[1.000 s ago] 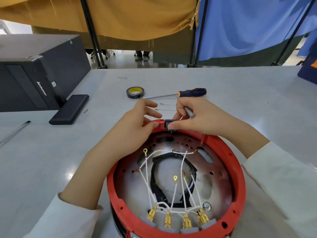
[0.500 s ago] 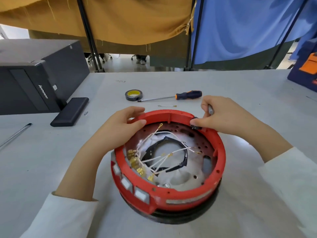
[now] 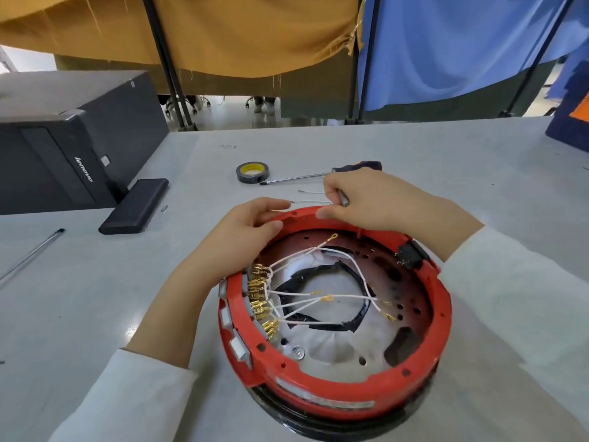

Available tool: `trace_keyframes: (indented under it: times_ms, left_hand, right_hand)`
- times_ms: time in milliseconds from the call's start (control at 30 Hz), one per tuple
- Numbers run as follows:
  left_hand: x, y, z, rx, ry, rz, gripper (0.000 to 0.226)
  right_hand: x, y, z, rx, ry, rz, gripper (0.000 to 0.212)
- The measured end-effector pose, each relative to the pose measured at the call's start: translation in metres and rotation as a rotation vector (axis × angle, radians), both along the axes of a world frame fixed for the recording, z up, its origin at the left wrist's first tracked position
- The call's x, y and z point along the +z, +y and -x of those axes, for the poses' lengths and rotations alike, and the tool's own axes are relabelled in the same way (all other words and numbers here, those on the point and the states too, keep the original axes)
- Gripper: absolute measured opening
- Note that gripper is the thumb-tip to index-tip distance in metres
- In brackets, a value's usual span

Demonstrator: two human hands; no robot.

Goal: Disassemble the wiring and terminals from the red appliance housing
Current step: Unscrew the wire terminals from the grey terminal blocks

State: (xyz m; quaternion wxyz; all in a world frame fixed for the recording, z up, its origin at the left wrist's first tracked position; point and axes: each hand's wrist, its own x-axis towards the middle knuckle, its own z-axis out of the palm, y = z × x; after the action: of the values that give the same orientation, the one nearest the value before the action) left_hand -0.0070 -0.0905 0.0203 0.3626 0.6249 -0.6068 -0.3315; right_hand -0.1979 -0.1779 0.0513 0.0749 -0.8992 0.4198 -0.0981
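The red housing (image 3: 334,314) has swung round again since half a second ago: the row of brass terminals (image 3: 259,301), which sat at the near rim a second back, now lines the left inner wall, and the black switch block (image 3: 409,255) has travelled from the far rim to the right rim. That reads as the person turning the work to reach a fresh spot, not yet freeing anything.

Left hand (image 3: 242,237) lies on the far-left rim, fingers bent loosely over the edge, steadying rather than clutching. Right hand (image 3: 376,205) hovers over the far rim, curled round a slim metal tool (image 3: 342,199) with the fingertips pinched together at the edge. A thin loose wire (image 3: 310,202) lies on the table between the two hands, another (image 3: 310,192) just behind it; whether the right fingers touch either I cannot tell.

Inside the housing, sitting at the middle of the table towards its near edge: white leads (image 3: 318,301) fan from the terminals across the dark perforated floor, several ending in free ring lugs (image 3: 328,298), over a black gasket (image 3: 318,323) around a pale centre. Most wiring is still in, so I'd judge plenty left

Beyond it, a tape roll (image 3: 252,172) and a screwdriver (image 3: 318,176)
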Motion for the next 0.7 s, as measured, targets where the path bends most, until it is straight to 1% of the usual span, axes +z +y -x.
trace_keyframes:
  times_ms: [100,200,300,400,433,500,633,700]
  left_hand:
    - [0.002,0.0,0.0,0.021,0.092,0.038,0.037]
    - [0.005,0.003,-0.003,0.025,0.092,0.036,0.038]
    - [0.003,0.005,-0.001,0.06,0.005,0.035,0.04]
    - [0.0,0.006,0.004,0.124,-0.17,0.067,0.038]
    - [0.0,0.006,0.004,0.137,-0.195,0.075,0.037]
    - [0.0,0.006,0.003,0.132,-0.182,0.08,0.035]
    - [0.0,0.005,0.002,0.057,-0.146,0.105,0.03]
    - [0.0,0.005,0.003,0.003,-0.122,0.128,0.028]
  right_hand:
    - [0.0,0.0,0.01,-0.066,0.004,0.025,0.038]
    - [0.002,0.003,0.03,-0.191,0.074,0.05,0.035]
    - [0.007,0.009,0.044,-0.284,0.148,0.02,0.027]
    - [0.01,0.018,0.05,-0.317,0.224,-0.062,0.026]
    - [0.011,0.021,0.051,-0.317,0.232,-0.075,0.025]
    - [0.011,0.024,0.049,-0.293,0.209,-0.029,0.028]
    - [0.003,0.022,0.033,-0.21,0.017,0.098,0.033]
    - [-0.002,0.02,0.026,-0.184,-0.017,0.119,0.034]
